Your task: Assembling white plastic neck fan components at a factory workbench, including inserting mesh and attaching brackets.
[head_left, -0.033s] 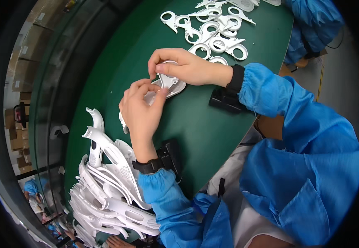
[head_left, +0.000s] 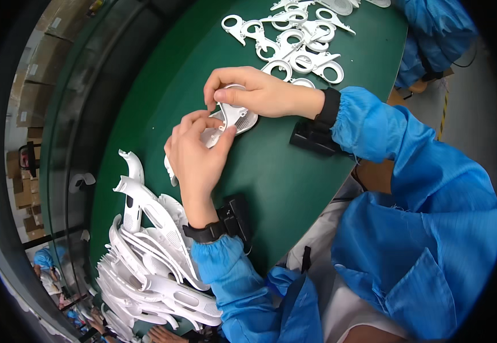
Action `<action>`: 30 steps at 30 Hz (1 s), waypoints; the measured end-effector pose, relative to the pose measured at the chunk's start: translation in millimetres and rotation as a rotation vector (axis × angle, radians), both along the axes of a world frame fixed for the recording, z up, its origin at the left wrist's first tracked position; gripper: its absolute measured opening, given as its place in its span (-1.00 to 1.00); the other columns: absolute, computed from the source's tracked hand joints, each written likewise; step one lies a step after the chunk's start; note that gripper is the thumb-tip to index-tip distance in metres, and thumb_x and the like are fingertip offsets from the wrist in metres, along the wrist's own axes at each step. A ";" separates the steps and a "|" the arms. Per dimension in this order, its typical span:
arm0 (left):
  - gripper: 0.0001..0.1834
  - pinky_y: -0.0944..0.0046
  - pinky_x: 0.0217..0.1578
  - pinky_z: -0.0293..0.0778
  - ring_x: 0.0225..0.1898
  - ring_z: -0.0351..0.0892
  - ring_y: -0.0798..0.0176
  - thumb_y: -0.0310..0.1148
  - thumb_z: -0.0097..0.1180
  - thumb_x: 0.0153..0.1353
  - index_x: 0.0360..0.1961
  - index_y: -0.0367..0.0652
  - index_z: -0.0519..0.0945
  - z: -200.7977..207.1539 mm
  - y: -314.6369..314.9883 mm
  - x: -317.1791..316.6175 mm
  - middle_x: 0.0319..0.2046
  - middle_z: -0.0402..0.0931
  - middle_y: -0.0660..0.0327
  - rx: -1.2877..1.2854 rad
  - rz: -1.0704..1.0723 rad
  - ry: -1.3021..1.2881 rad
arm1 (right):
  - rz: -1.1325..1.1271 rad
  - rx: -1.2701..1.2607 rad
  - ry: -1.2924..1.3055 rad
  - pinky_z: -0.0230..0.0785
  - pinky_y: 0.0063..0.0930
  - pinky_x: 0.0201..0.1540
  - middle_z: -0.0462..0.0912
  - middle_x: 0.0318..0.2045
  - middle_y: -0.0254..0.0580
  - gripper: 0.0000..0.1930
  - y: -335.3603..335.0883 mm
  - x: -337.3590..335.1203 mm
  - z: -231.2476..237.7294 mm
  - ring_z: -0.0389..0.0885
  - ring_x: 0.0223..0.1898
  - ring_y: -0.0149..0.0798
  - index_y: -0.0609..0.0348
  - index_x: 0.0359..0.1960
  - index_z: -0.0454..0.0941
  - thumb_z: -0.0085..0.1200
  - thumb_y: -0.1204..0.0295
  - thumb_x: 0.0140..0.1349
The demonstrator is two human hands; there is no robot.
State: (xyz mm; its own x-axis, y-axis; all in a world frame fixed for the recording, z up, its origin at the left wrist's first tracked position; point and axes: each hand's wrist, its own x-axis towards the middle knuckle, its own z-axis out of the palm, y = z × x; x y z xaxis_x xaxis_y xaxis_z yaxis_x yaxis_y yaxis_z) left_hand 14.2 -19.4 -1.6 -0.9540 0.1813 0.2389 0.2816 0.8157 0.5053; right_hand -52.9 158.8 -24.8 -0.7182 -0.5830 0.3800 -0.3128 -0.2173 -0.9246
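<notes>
A white plastic shell (head_left: 249, 122) with a perforated round end lies at the table's middle, partly hidden by both hands. Against its perforated end sits a white ring-shaped bracket (head_left: 232, 116) with a tapering tail. My left hand (head_left: 196, 154) is closed over the shell's narrow part, thumb and fingertips at the bracket's tail. From the far side, my right hand (head_left: 257, 94) pinches the bracket's ring between thumb and curled fingers. Whether the two pieces are locked together cannot be seen.
On the green table (head_left: 283, 171), a heap of long white shells (head_left: 162, 268) lies at the near left. Several loose ring brackets (head_left: 291, 43) are scattered at the far side. Another person's blue sleeve (head_left: 437, 34) shows at the far right. Beyond the left edge stand cardboard boxes (head_left: 48, 63).
My left thumb has shifted slightly to the right along the bracket's tail. Otherwise both hands and the pieces stay in place.
</notes>
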 end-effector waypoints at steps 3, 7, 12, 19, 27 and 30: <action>-0.78 0.18 -0.03 0.40 -0.08 0.54 0.11 -0.27 0.32 -0.01 -0.43 -0.18 0.63 0.9 -1.7 1.1 -0.10 0.59 0.18 0.008 0.032 -0.043 | -0.060 0.395 0.120 0.35 -0.42 -0.17 0.57 -0.35 -0.15 -0.79 9.4 -5.8 7.5 0.52 -0.23 -0.26 0.21 -0.20 0.51 -0.01 0.32 0.32; -0.83 0.19 -0.02 0.39 -0.07 0.53 0.15 -0.37 0.30 0.01 -0.46 -0.23 0.60 -0.6 -0.1 0.4 -0.08 0.58 0.13 0.049 0.064 -0.065 | 0.018 0.576 0.261 0.36 -0.29 -0.24 0.57 -0.42 -0.12 -0.74 19.2 -15.5 8.9 0.52 -0.28 -0.14 0.22 -0.23 0.53 0.13 0.28 0.18; -0.83 0.22 -0.01 0.37 -0.05 0.49 0.19 -0.47 0.26 0.05 -0.53 -0.32 0.52 -9.7 -1.3 0.2 -0.06 0.55 0.09 0.339 0.099 -0.123 | 0.063 0.582 0.303 0.39 -0.27 -0.27 0.59 -0.42 -0.07 -0.72 23.9 -18.8 0.9 0.56 -0.30 -0.10 0.26 -0.25 0.56 0.17 0.33 0.06; -0.85 0.17 0.09 0.13 -0.06 0.46 0.16 -0.34 0.27 -0.07 -0.59 -0.17 0.58 -6.5 -2.5 8.1 -0.08 0.57 0.23 0.084 -0.012 0.006 | 0.070 0.568 0.364 0.37 -0.30 -0.23 0.47 -0.36 -0.16 -0.75 19.1 -9.5 -2.0 0.50 -0.18 -0.14 0.25 -0.31 0.51 0.19 0.40 -0.01; -0.84 0.14 0.07 0.12 -0.08 0.44 0.15 -0.29 0.24 -0.05 -0.55 -0.15 0.65 -6.0 5.7 9.9 -0.08 0.54 0.23 -0.035 -0.021 0.067 | 0.136 0.622 0.320 0.34 -0.32 -0.24 0.43 -0.34 -0.19 -0.76 19.0 -14.0 0.7 0.48 -0.22 -0.17 0.23 -0.31 0.52 0.19 0.39 0.00; -0.84 0.14 0.05 0.13 -0.10 0.44 0.16 -0.29 0.24 -0.07 -0.47 -0.13 0.67 -4.3 10.7 9.6 -0.12 0.53 0.22 -0.018 0.060 0.032 | 0.180 0.654 0.308 0.34 -0.31 -0.25 0.44 -0.32 -0.18 -0.73 16.7 -15.2 0.3 0.48 -0.21 -0.17 0.21 -0.28 0.52 0.20 0.37 -0.02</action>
State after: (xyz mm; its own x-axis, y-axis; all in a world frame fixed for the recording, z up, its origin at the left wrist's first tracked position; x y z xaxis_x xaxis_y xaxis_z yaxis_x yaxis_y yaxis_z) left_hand 23.8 -8.7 -5.9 -0.9553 0.1282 0.2663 0.2471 0.8407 0.4818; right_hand -68.1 175.5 -24.5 -0.5071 -0.8578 0.0837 -0.5906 0.2752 -0.7586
